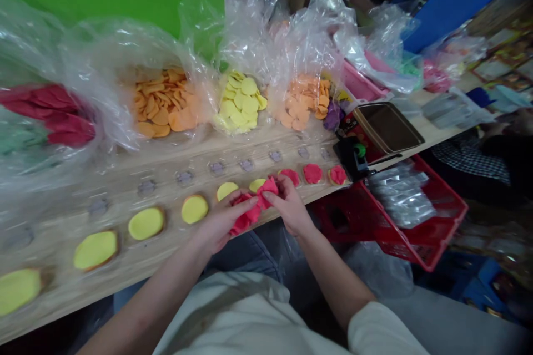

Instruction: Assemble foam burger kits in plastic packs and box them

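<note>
My left hand [222, 223] holds a stack of pink-red clay discs [245, 215] at the near edge of a long clear mould tray [166, 194]. My right hand [287, 205] pinches one pink disc [268, 185] off the top of that stack, just above the tray. Along the tray's front row lie several yellow discs [145, 223] to the left. To the right sit pink discs [312, 173]. The back row of the tray has small grey pieces [216, 167].
Open plastic bags behind the tray hold orange discs [162, 102], yellow discs [241, 102], pale orange discs [306, 101] and red discs [54, 113]. A red basket [416, 216] with plastic packs hangs at the right. A dark tray [387, 127] lies beyond it. Another person sits at the far back.
</note>
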`<action>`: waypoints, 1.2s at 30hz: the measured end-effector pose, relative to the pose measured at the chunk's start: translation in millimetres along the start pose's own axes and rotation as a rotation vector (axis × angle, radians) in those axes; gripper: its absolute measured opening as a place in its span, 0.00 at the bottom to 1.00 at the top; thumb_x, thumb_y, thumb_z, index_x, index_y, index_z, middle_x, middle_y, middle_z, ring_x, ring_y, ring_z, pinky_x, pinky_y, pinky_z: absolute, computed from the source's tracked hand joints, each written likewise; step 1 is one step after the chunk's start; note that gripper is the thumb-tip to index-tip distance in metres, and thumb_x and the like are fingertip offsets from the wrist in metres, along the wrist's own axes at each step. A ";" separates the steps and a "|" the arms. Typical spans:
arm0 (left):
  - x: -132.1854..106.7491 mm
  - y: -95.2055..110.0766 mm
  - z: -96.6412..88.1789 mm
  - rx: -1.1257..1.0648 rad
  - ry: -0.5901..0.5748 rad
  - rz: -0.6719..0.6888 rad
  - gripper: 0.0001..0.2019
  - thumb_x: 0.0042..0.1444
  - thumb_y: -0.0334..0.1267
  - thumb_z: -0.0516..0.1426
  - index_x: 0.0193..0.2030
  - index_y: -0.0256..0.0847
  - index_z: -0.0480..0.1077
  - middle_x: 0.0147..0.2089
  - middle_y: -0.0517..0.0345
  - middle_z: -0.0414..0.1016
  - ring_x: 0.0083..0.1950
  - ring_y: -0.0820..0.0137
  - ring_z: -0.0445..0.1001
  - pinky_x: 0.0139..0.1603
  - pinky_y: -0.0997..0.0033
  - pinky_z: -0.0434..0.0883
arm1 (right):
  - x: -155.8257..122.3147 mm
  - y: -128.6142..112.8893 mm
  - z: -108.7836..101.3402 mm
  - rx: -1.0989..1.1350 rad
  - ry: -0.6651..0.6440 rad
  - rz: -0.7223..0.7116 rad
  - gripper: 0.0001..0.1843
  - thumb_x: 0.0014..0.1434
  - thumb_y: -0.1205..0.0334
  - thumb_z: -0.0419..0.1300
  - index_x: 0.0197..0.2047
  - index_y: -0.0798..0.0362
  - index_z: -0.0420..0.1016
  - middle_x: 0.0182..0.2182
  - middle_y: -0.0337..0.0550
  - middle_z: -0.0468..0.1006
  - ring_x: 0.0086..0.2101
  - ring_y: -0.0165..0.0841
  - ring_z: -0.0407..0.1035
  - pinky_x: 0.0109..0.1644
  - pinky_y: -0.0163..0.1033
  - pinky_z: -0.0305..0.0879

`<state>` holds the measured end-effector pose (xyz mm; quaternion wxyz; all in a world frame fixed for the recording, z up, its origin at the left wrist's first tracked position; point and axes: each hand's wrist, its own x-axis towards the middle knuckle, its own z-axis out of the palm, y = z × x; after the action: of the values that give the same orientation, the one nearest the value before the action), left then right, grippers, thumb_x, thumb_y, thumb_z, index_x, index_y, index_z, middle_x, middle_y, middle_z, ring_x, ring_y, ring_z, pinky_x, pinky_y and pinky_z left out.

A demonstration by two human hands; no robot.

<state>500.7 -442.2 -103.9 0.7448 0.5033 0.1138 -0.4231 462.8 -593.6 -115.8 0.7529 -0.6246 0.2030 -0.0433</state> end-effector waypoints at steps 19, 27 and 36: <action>-11.1 4.7 -5.3 0.856 0.070 0.141 0.26 0.48 0.40 0.56 0.57 0.43 0.62 0.32 0.58 0.71 0.31 0.70 0.69 0.32 0.73 0.66 | 40.5 14.6 -17.3 -1.157 -0.138 -0.390 0.11 0.55 0.67 0.55 0.43 0.54 0.68 0.37 0.46 0.74 0.39 0.37 0.67 0.42 0.41 0.64; 10.2 -18.4 4.1 1.670 -0.024 0.266 0.31 0.52 0.33 0.49 0.64 0.35 0.49 0.43 0.42 0.74 0.42 0.59 0.73 0.40 0.64 0.67 | 36.2 21.6 -21.8 -1.415 -0.006 -0.649 0.14 0.60 0.64 0.51 0.48 0.56 0.69 0.40 0.51 0.71 0.43 0.38 0.64 0.49 0.43 0.63; 18.9 -18.4 11.7 1.871 0.088 0.297 0.35 0.54 0.35 0.49 0.67 0.34 0.38 0.43 0.38 0.72 0.38 0.57 0.75 0.35 0.63 0.68 | -15.1 27.1 -32.5 -1.578 -0.043 -0.549 0.27 0.60 0.52 0.51 0.59 0.55 0.61 0.62 0.52 0.52 0.62 0.51 0.38 0.59 0.57 0.48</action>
<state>495.6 -464.3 -121.7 0.0803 0.9209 -0.3087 -0.2239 432.2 -612.9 -142.4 0.0609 -0.9964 -0.0002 -0.0585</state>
